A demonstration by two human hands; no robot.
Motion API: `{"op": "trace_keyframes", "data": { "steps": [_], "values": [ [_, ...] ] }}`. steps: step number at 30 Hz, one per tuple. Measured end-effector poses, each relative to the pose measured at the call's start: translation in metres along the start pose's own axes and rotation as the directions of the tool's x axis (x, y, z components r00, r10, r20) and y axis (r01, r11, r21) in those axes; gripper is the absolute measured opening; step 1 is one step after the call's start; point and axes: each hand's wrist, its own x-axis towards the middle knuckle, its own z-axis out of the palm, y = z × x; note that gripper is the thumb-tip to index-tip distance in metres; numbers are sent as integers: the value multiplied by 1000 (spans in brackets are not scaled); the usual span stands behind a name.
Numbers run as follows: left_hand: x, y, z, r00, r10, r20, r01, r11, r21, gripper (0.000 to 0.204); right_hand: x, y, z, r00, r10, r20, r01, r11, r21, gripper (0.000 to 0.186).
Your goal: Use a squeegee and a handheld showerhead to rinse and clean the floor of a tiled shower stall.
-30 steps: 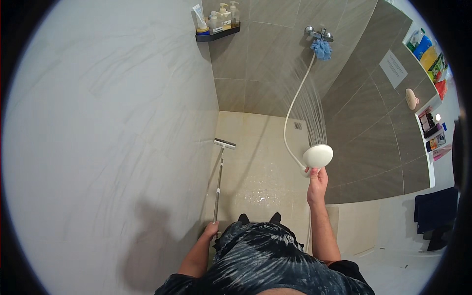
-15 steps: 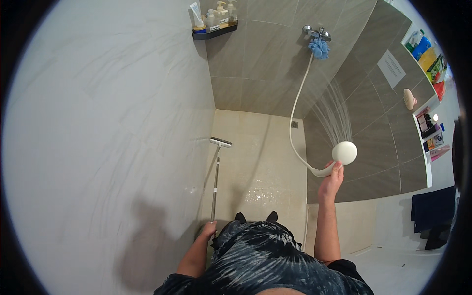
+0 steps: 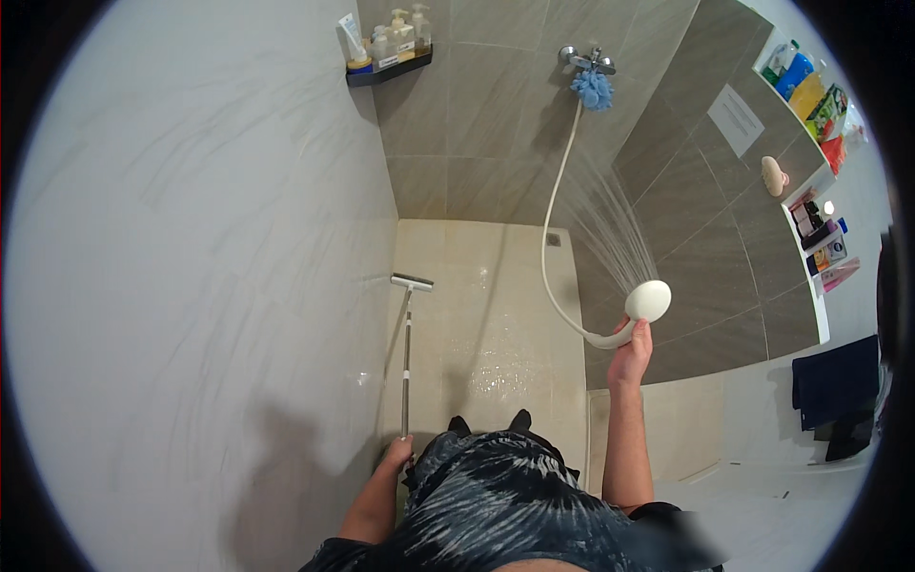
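My right hand is closed around the handle of a white shower head, raised on the right. Thin jets of water spray from it, away from me and slightly left, toward the far tiled corner. A white hose curves from the handle up to the chrome mixer tap. Low on the left, my left hand grips the metal pole of a squeegee. Its wide head rests at the left edge of the beige floor, beside the pale wall.
Wet patches shine on the beige floor, which has a drain at the far right corner. A blue bath puff hangs at the tap. Bottles stand on a black corner shelf. Packages fill niches along the right wall; a dark towel hangs nearby.
The whole view has shifted a little, so most things sit further left. The spray now slants more to the left. Both hands keep their grips.
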Motion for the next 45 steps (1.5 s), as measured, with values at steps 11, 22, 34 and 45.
{"op": "trace_keyframes", "data": {
  "steps": [11, 22, 34, 45],
  "values": [
    [2, 1, -14, 999, -14, 40, 11, 998, 62, 43, -4, 6, 18, 997, 54, -52, -59, 994, -92, 43],
    [-4, 32, -16, 997, -38, 74, 46, 993, -108, 35, 94, 11, 33, 995, -69, 68, 90, 924, -372, 28],
    [-15, 140, 24, 998, -63, -26, 55, 974, -221, 31, 387, -24, 127, 847, -216, 487, 380, 886, -268, 40],
    [-39, 228, 73, 987, -88, -134, 63, 982, -180, 31, 605, 38, 188, 777, -336, 532, 562, 751, -347, 46]
  ]
}}
